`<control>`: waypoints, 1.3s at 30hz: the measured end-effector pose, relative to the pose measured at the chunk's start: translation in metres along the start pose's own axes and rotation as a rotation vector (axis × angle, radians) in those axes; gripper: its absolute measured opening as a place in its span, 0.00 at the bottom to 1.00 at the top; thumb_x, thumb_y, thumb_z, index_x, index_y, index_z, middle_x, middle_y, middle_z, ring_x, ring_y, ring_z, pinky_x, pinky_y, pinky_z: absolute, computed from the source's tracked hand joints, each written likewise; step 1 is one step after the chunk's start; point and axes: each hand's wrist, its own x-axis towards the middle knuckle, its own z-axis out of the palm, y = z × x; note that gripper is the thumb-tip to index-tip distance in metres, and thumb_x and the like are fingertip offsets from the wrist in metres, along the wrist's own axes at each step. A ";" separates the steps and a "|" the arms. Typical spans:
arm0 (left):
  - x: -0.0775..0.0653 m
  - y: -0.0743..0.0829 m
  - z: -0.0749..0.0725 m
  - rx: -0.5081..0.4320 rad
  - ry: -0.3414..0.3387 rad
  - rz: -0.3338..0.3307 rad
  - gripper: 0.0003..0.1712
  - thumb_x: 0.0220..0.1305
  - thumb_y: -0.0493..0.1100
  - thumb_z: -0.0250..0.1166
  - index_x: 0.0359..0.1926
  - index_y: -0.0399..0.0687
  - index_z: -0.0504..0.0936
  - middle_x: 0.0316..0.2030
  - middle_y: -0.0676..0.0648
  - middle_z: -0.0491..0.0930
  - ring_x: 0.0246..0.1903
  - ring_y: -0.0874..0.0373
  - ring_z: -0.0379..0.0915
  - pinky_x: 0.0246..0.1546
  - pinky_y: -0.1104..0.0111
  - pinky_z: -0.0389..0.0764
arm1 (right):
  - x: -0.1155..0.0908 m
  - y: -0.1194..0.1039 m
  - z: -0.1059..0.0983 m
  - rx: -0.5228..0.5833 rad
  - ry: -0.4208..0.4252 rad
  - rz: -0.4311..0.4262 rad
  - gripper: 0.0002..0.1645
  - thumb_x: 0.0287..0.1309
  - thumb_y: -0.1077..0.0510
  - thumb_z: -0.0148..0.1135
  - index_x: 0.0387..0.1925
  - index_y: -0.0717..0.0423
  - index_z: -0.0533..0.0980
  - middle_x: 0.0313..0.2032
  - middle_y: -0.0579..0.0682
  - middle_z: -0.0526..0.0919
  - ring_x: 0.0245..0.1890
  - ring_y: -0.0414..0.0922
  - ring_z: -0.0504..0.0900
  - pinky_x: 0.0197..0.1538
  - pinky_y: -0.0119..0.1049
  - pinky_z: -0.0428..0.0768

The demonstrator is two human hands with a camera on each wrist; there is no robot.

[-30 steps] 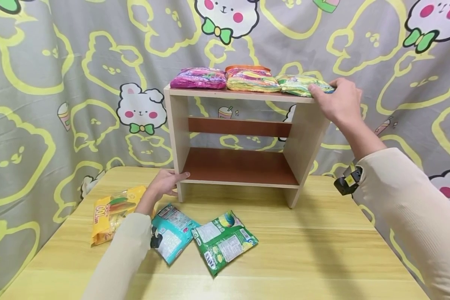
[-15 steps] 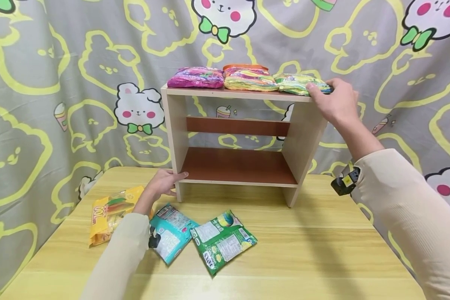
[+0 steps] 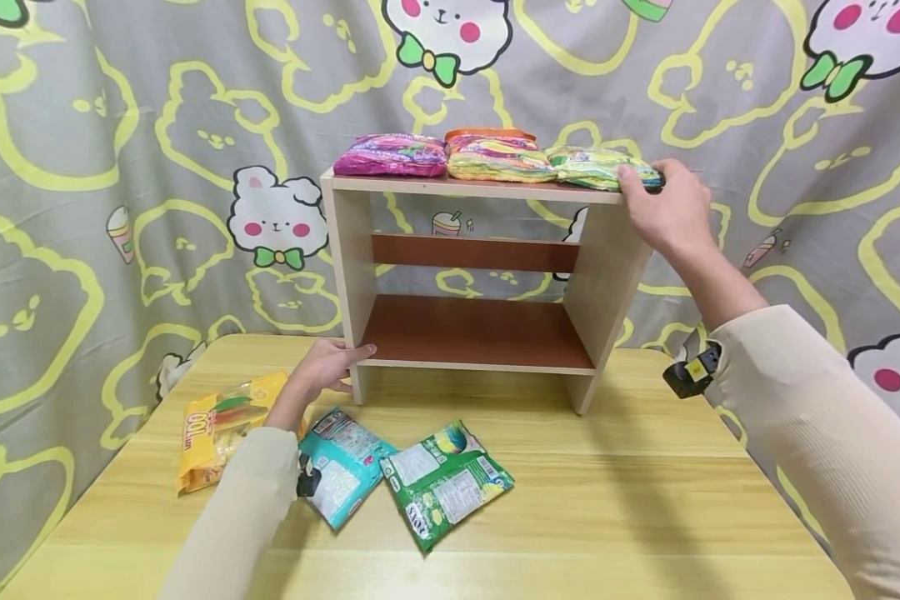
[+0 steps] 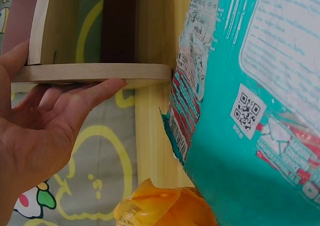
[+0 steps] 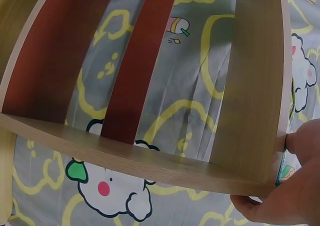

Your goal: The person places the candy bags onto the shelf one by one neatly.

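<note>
Clasping the shelf [image 3: 480, 329] on the table [image 3: 570, 500] in the head view, your left hand [image 3: 322, 369] and right hand [image 3: 671, 208] curl round its left panel and top right corner; three bags [image 3: 498, 158] lie on top. The left wrist view cuts off a teal bag [image 4: 235, 136], contents hidden; the right wrist view crops your right hand.

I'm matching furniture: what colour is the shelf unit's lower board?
Reddish-brown; the lower board shows best in the head view.
</note>
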 end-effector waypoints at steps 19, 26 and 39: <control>0.002 -0.001 0.000 -0.021 0.003 0.002 0.35 0.58 0.59 0.66 0.60 0.42 0.74 0.61 0.37 0.70 0.59 0.36 0.67 0.40 0.53 0.83 | -0.013 0.016 -0.005 -0.027 -0.029 -0.010 0.51 0.63 0.30 0.34 0.70 0.67 0.48 0.65 0.68 0.63 0.67 0.64 0.57 0.63 0.59 0.61; 0.001 0.000 0.001 -0.019 0.000 0.011 0.36 0.58 0.59 0.66 0.61 0.43 0.74 0.61 0.37 0.70 0.59 0.36 0.67 0.41 0.53 0.82 | -0.022 0.025 -0.008 0.036 0.056 -0.017 0.47 0.64 0.32 0.38 0.71 0.60 0.51 0.59 0.65 0.72 0.63 0.60 0.65 0.61 0.56 0.65; 0.001 -0.001 0.001 -0.020 -0.002 0.013 0.36 0.59 0.58 0.65 0.62 0.42 0.72 0.62 0.36 0.69 0.60 0.35 0.66 0.41 0.52 0.82 | -0.047 0.036 0.009 0.051 0.182 -0.127 0.29 0.64 0.42 0.46 0.55 0.61 0.67 0.44 0.59 0.77 0.45 0.54 0.75 0.41 0.41 0.68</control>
